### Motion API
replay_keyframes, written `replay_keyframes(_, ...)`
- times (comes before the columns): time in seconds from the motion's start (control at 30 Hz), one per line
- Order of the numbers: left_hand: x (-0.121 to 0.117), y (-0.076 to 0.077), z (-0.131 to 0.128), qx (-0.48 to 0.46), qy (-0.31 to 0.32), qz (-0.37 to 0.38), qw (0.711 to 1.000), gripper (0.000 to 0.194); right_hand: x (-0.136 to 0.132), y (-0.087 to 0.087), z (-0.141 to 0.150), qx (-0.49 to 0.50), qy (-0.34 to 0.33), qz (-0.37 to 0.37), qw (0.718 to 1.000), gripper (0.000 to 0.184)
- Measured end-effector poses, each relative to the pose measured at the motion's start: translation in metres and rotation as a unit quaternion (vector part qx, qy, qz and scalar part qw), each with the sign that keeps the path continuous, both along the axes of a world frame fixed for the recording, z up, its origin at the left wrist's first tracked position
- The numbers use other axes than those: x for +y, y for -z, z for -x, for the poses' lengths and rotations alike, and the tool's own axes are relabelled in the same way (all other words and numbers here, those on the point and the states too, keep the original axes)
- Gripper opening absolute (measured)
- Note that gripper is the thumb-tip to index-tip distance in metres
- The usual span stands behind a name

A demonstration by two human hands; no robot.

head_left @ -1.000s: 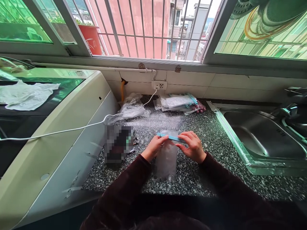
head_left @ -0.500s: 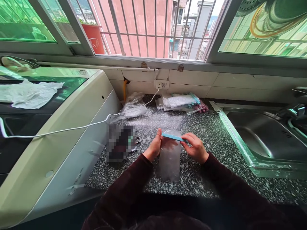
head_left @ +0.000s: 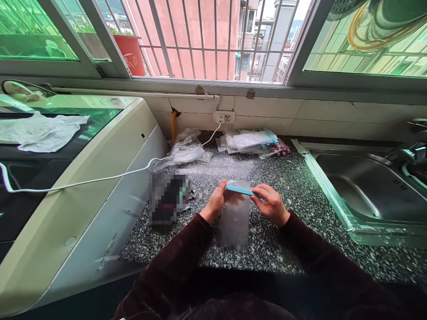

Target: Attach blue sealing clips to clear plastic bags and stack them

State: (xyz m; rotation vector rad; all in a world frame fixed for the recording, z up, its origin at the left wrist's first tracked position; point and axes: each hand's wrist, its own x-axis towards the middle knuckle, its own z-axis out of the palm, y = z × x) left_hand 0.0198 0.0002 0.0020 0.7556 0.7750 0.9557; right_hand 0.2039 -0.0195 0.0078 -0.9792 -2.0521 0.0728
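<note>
A clear zip bag (head_left: 235, 218) with a blue seal strip along its top hangs over the speckled counter (head_left: 293, 186). My left hand (head_left: 216, 202) pinches the left end of the strip. My right hand (head_left: 271, 205) pinches the right end, fingers closed on it. Both hands hold the bag upright just above the counter, in front of me.
A pile of more zip bags (head_left: 251, 142) lies at the back by the wall socket (head_left: 224, 118). Crumpled clear plastic (head_left: 182, 151) and a white cable (head_left: 100, 178) sit to the left. A blurred dark object (head_left: 167, 198) stands beside my left hand. A washing machine (head_left: 66, 178) is left, a steel sink (head_left: 370, 191) right.
My left hand has turned more upright at the strip's left end and my right fingers have slid slightly right along it. The bag stays in the same place.
</note>
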Motion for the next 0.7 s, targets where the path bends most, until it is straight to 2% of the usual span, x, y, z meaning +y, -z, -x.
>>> replay_keyframes(0.2,-0.0012,-0.0023,-0.0006,0.0,0.002,0.019,1.0,0.064,0.0002,0.0003,0.0,0.017,-0.008,-0.024,1.0,0.013)
replay_keyframes(0.5,-0.0021,-0.0007,0.0006,0.028,0.007,-0.018,0.999,0.062,-0.0021,-0.0028,0.0009,0.027,-0.011,-0.033,0.999,0.014)
replay_keyframes(0.7,-0.0008,-0.0007,-0.0003,0.032,0.004,-0.011,0.999,0.062,-0.0014,-0.002,0.0015,0.03,0.003,-0.024,0.999,0.013)
